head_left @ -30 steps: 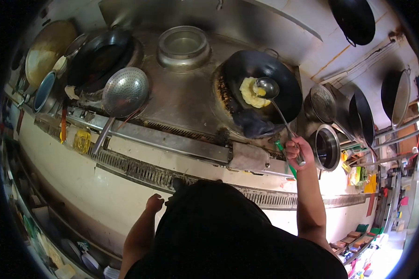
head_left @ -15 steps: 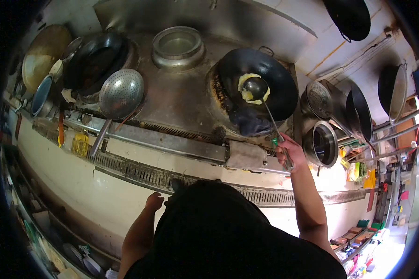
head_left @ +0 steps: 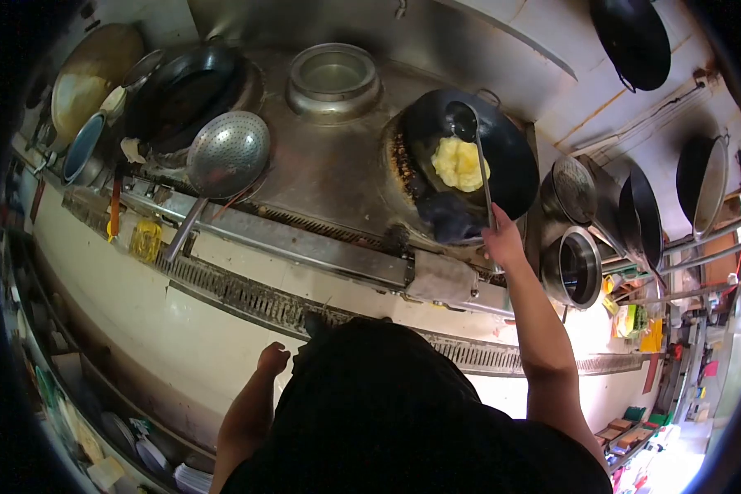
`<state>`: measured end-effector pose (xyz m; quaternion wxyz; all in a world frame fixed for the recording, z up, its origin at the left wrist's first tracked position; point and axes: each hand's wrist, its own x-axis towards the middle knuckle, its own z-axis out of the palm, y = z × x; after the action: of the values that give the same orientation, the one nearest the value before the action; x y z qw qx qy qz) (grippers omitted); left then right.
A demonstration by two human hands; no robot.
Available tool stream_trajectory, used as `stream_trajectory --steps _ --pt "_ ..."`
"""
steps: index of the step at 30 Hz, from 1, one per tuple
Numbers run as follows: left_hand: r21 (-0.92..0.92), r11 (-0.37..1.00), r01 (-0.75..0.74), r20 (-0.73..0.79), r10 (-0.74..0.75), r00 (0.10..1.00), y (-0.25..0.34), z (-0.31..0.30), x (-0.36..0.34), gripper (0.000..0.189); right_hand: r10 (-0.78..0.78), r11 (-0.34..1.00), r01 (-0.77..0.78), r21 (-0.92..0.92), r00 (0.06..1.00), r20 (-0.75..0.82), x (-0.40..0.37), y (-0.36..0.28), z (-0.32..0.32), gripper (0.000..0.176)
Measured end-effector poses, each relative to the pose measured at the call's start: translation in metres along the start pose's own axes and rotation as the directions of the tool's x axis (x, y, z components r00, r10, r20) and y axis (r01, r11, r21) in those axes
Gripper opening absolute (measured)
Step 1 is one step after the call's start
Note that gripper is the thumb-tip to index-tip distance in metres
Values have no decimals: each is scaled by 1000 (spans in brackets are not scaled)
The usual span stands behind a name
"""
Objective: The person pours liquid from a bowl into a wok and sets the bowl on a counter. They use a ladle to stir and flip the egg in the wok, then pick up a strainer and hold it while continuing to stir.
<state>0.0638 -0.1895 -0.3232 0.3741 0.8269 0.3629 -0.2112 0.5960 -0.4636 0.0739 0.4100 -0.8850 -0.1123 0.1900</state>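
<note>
My right hand (head_left: 503, 239) is wrapped around the handle of a ladle (head_left: 482, 169) above the near rim of a black wok (head_left: 514, 152). The ladle's bowl is in the wok's far part, just beyond a soft yellow mass that looks like cooked egg (head_left: 459, 165). A dark, crumpled cloth (head_left: 449, 217) lies over the wok's near left rim. Low beside my body hangs my left hand (head_left: 273, 358), loosely curled, touching nothing I can see.
A perforated strainer (head_left: 229, 154) rests by a second dark wok (head_left: 181, 99) at left. Behind stands a round metal pot (head_left: 333, 78). Right of my wok are a steel pot (head_left: 575, 267) and a mesh strainer (head_left: 571, 189). A folded cloth (head_left: 443, 277) drapes the stove's front rail.
The ladle's bowl has moved off the egg toward the wok's far side. The egg now shows as a fuller, bunched mass. The view has shifted slightly; my left hand stays low.
</note>
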Motion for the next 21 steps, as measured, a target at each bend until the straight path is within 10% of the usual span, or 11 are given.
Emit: stream_trajectory --steps 2,4,12,14,21 --pt "-453 869 201 31 -210 977 -17 19 10 36 -11 981 6 -194 1000 -26 -9 4 -5 65" --pt "-405 891 204 45 -204 978 0 6 -2 36 -296 924 271 -271 954 -54 -7 31 -11 62" --pt "-421 901 106 18 -109 994 -11 6 16 36 -19 1000 20 17 999 -40 -20 49 -13 61" --pt "-54 999 -7 -3 7 1000 13 -16 6 36 -4 1000 4 20 999 -43 -15 56 -13 62" --pt "99 984 -148 -9 149 989 22 -25 -2 37 127 930 -127 346 992 23 -9 51 -6 60"
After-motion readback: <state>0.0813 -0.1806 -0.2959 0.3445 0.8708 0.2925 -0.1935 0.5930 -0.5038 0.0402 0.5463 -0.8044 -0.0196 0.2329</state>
